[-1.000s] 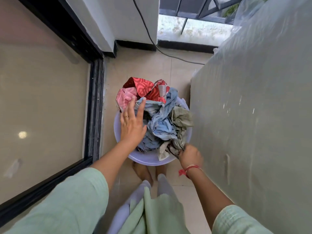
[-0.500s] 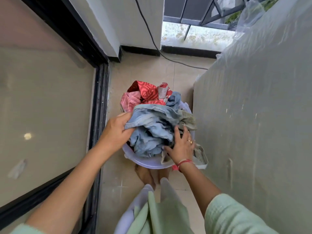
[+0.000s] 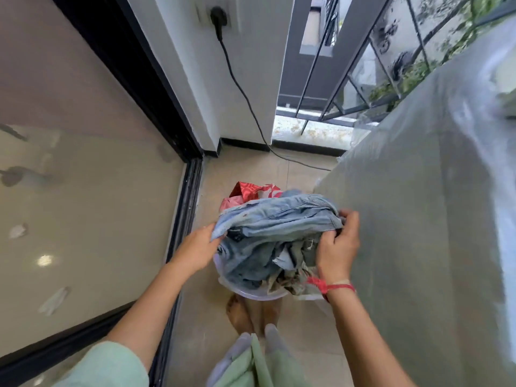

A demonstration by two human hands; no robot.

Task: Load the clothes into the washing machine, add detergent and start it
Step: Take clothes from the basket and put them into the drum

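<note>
Both hands grip a denim bundle over the pale tub in a narrow strip of floor.

The left hand curls its fingers round the denim's 9 o'clock edge. The right hand clutches its 3 o'clock end, just beside the wall of the plastic-covered machine. A red cloth shows at the tub's 12 o'clock. The black door frame bounds the floor at 9 o'clock. Bare tile lies open toward 12 o'clock, crossed by a black cable.

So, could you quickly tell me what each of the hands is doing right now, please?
Left hand: holds the left end of the denim garment.
Right hand: grips its right end.
</note>
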